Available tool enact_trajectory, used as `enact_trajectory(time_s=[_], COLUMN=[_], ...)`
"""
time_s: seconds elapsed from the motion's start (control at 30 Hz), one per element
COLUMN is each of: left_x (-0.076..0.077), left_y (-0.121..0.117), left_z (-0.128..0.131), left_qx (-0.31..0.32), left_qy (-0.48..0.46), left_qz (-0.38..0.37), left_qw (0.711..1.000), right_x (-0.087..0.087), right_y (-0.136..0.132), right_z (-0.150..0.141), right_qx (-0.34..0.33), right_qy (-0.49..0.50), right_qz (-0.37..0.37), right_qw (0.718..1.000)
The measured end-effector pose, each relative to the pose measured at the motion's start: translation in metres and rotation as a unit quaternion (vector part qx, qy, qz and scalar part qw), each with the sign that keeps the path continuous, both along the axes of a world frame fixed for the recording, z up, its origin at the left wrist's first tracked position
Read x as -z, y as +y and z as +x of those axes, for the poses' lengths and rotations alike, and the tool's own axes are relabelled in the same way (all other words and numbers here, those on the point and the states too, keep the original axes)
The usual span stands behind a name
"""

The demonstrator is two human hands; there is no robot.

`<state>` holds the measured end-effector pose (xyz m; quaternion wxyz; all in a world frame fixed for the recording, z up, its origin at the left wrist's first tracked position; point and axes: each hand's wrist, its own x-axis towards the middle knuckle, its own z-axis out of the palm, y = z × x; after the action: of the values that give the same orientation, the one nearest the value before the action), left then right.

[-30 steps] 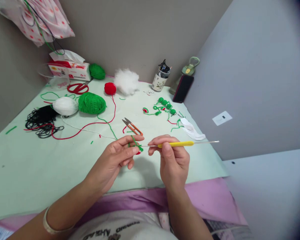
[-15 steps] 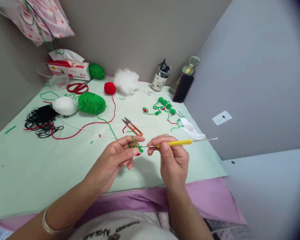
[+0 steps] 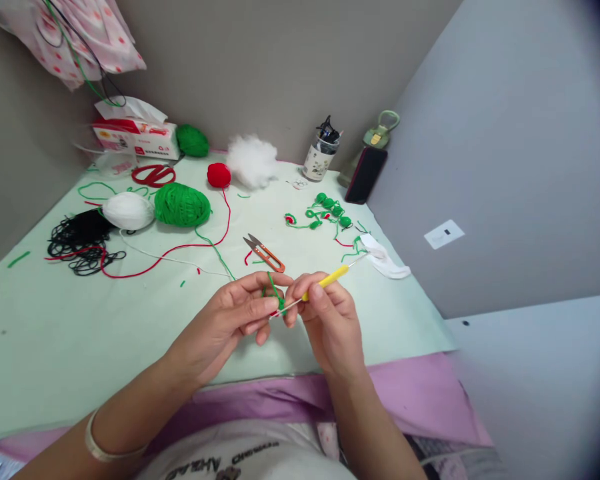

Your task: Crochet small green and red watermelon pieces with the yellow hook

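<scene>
My left hand (image 3: 237, 313) pinches a small green and red crochet piece (image 3: 278, 304) between thumb and fingers, with green yarn (image 3: 215, 250) trailing from it to a green yarn ball (image 3: 183, 204). My right hand (image 3: 325, 317) grips a yellow-handled crochet hook (image 3: 327, 280), its tip pushed into the piece. Both hands hover above the pale green table (image 3: 55, 333) near its front edge. Orange thread snips (image 3: 264, 252) lie just beyond my hands.
A white yarn ball (image 3: 129, 210), black yarn tangle (image 3: 83, 237), red yarn ball (image 3: 219, 175), white stuffing (image 3: 253, 161), red scissors (image 3: 153, 175), tissue box (image 3: 135, 137), jar (image 3: 321, 157), dark phone (image 3: 365, 177) and small green crochet pieces (image 3: 330, 210) lie on the table. Walls close in on three sides.
My right hand moved left toward the left hand. The hook swung from lying level to pointing up and right, and its tip went into the piece.
</scene>
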<state>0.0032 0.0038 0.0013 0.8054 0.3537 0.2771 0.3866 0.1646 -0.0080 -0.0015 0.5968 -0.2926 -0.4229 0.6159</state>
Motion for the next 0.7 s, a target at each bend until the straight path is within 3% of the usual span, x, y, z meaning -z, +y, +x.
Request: enact_trajectory(time_s=[0.27,0.7], left_x=[-0.0032,-0.0043], left_y=[-0.0009,-0.0017], left_z=[-0.0002,-0.0012], left_qx=[-0.018,-0.024], left_qy=[0.014,0.035], left_qz=[0.004,-0.001], left_qw=[1.0,0.999], right_x=[-0.0041,-0.0033], right_y=[-0.0029,-0.0041], right_z=[0.0008,0.0017], right_qx=[0.104,0.122], right_qy=[-0.033,-0.097], right_qz=[0.048,0.089], right_qw=[0.993,0.984])
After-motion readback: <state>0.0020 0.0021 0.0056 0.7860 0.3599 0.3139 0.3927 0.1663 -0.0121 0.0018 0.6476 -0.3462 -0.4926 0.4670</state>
